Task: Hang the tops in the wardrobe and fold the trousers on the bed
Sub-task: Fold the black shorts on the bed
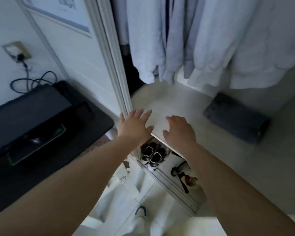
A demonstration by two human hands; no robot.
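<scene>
Pale grey and white cotton tops (203, 40) hang side by side in the open white wardrobe (112, 53), their hems and cuffs dangling just above a white shelf (177, 103) — so the hanging part of the job looks at least partly done, judging by how they sit in a row. No trousers can be made out, and the bed is out of view.

Both bare arms reach forward over the shelf's front edge. The left hand (134, 126) lies with fingers spread and straight, its outer side right by the wardrobe's ribbed white door frame, grasping nothing. The right hand (179, 130) is just beside it, fingers relaxed and slightly bent over the shelf edge, likewise empty. Whether either palm actually touches the shelf cannot be told through the blur.

A folded dark grey cloth (235, 118) rests farther along the shelf, well apart from the hands. Below the shelf, a pair of black-and-white trainers (152, 155) stands on the wardrobe floor — stored low, clear of the hanging hems. To the left, a black counter (46, 116) carries a dark flat device.

The empty hands suggest the person is between garments.
</scene>
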